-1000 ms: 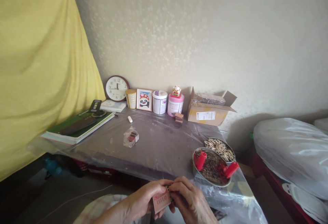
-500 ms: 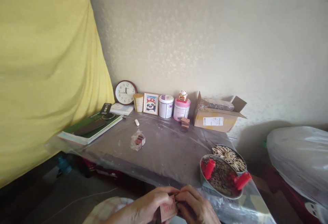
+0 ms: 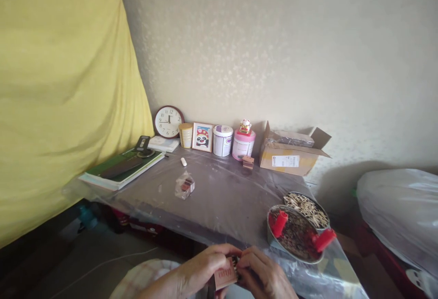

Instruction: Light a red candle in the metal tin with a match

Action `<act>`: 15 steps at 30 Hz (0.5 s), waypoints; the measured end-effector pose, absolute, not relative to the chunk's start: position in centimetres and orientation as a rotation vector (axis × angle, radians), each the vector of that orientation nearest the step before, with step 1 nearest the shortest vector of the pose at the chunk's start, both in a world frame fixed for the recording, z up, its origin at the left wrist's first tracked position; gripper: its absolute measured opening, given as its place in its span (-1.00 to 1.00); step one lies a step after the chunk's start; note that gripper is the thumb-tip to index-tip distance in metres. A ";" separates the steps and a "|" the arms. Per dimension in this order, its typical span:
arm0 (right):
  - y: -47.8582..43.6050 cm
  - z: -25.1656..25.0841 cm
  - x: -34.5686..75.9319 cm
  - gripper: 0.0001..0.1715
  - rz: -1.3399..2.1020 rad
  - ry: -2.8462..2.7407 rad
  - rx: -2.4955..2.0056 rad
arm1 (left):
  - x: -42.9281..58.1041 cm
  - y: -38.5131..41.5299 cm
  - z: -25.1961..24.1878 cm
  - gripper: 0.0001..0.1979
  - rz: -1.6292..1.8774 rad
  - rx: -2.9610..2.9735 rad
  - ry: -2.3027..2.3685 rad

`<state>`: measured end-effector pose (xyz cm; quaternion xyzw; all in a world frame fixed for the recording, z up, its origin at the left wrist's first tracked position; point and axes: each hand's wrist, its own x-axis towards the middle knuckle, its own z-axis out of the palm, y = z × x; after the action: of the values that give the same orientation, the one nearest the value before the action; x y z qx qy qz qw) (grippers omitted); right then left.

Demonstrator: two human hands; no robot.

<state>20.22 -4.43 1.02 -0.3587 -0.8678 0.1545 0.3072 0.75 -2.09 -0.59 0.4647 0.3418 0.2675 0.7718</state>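
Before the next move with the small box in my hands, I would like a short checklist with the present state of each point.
1. Left hand holds the small printed box: ok.
2. Right hand is at the box's end: ok; its exact pinch is hidden.
3. Box's contents can be counted: not ok, fingers cover part of that end.
4. Dish of matchsticks is in view: ok, behind the bowl with dark bits.
5. Both red cylinders lie within the bowl's rim: not ok, the right one seems to lean out over it.
6. Plastic-wrapped package is apart from both hands: ok.
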 end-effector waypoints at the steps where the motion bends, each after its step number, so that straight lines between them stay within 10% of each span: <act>1: -4.5 1.0 20.3 -0.75 0.412 -2.285 -0.967 | 0.7 -2.0 -0.7 -0.53 0.603 1.017 0.739; 15: -3.8 1.5 21.7 -0.78 0.627 -1.737 -1.138 | 0.9 -2.0 1.4 -0.82 0.948 0.924 0.696</act>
<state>21.65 -3.80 1.45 -0.4639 -0.7078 0.2556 0.4674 0.87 -2.02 1.44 0.4202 0.3163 0.4309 0.7333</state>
